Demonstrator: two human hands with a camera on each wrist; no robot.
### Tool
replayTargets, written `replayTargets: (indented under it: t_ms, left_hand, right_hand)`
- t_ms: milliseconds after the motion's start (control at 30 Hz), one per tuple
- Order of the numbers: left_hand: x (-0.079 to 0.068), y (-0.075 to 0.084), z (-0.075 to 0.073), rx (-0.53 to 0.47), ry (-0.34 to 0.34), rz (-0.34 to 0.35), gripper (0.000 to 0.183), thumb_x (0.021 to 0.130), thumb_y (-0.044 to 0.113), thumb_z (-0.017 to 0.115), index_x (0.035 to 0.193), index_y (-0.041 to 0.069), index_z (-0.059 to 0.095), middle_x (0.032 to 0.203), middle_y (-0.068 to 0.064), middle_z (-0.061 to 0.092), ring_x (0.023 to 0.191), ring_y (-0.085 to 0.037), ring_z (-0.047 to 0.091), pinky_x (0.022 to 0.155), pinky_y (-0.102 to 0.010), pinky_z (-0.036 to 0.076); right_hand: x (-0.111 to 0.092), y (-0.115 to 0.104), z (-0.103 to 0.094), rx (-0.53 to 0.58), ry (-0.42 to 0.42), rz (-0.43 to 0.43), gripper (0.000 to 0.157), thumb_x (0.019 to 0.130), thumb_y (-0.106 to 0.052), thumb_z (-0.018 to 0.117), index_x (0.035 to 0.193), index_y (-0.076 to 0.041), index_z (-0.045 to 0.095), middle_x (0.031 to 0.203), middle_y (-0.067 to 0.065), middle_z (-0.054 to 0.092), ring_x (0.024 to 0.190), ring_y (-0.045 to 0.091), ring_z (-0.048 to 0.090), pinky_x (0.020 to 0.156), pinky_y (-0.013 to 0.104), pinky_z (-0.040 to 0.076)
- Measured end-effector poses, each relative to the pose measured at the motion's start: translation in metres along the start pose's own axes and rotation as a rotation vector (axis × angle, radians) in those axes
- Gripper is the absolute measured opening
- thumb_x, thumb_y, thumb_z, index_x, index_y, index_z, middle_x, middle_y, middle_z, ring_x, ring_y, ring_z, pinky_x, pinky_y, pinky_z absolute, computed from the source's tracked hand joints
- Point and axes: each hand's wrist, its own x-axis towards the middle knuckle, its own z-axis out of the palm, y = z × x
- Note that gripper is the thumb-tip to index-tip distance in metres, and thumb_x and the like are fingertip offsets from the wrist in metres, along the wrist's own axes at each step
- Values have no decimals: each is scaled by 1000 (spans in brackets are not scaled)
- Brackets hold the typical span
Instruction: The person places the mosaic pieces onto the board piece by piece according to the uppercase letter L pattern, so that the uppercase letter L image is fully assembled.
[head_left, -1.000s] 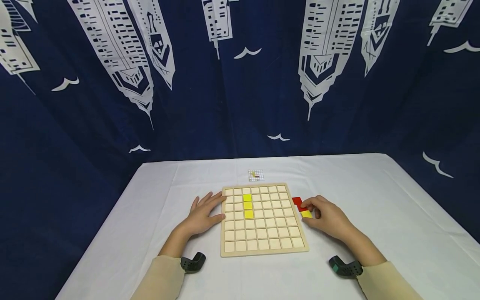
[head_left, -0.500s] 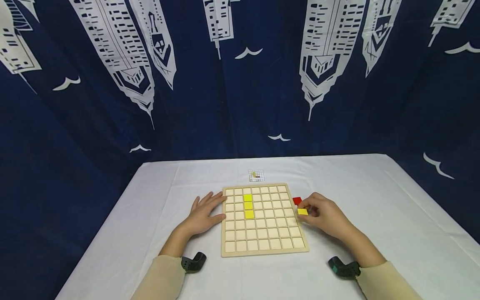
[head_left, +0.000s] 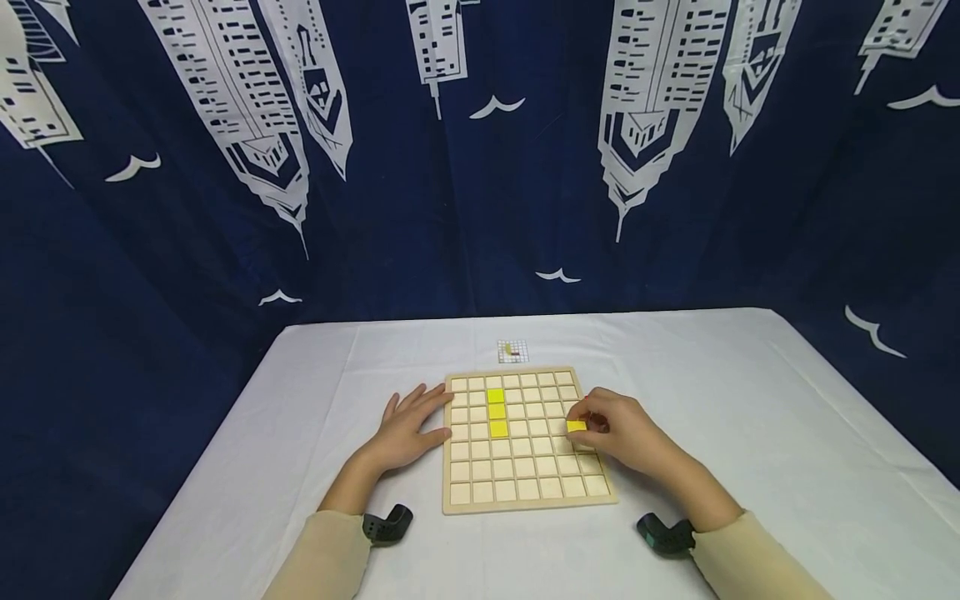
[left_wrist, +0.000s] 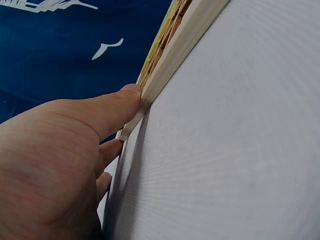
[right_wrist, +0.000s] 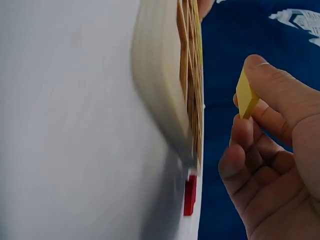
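Cloth of smooth white fabric (head_left: pixel 750 400), lightly creased, covers the table in front of you. Behind it hangs a navy-blue fabric curtain (head_left: pixel 465 208) printed with white upside-down buildings and white birds. Near the middle lies a pale wooden square board (head_left: pixel 529 506), divided by thin ridges into seven rows of seven shallow compartments. Three flat yellow square tiles (head_left: pixel 497 411) fill the third column from the left, in the second, third and fourth rows from the far edge. Just beyond the board lies a small white gridded card (head_left: pixel 513 351) with yellow and red marks, too small to make out fully.

Your left hand (head_left: pixel 405 433) has its fingers spread, thumb and fingertips touching the board's left edge. Your right hand (head_left: pixel 626 425) pinches a single yellow square tile (right_wrist: pixel 246 95) between thumb and fingers, raised above the right side of the board. Past the board's right edge, a red piece (right_wrist: pixel 190 195) rests on the cloth, mostly hidden from the head view.
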Motion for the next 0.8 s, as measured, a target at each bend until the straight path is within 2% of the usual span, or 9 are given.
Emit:
replayTargets:
  t_ms: [200, 400, 600, 800]
  left_hand:
    - [0, -2, 1, 6, 2, -3, 59, 94, 32, 67, 149, 22, 48, 163, -2, 35, 156, -32, 17, 124, -62, -5]
    - [0, -2, 1, 6, 7, -3, 59, 94, 32, 67, 149, 21, 48, 163, -2, 36, 156, -33, 17, 124, -63, -5]
    - [0, -2, 1, 10, 8, -2, 59, 94, 33, 67, 149, 22, 48, 163, -2, 35, 156, -32, 17, 124, -63, -5]
    - [1, -3, 2, 13, 9, 3, 58, 94, 33, 66, 149, 23, 48, 163, -2, 35, 156, -32, 17, 124, -63, -5]
  right_hand:
    - [5, -10, 10, 67, -81, -96, 18, 81, -16, 84, 94, -12, 72, 81, -1, 60, 72, 6, 53, 62, 17, 47]
    - [12, -21, 20, 95, -107, -182, 19, 80, -13, 84, 95, -10, 72, 77, 0, 60, 71, 10, 55, 62, 16, 47]
    - [21, -35, 30, 74, -151, -177, 16, 83, -16, 82, 97, -13, 73, 80, -4, 60, 74, 7, 53, 65, 16, 47]
    - [28, -45, 39, 56, -151, -174, 17, 83, -15, 82, 99, -13, 74, 81, -1, 61, 73, 6, 52, 63, 16, 45]
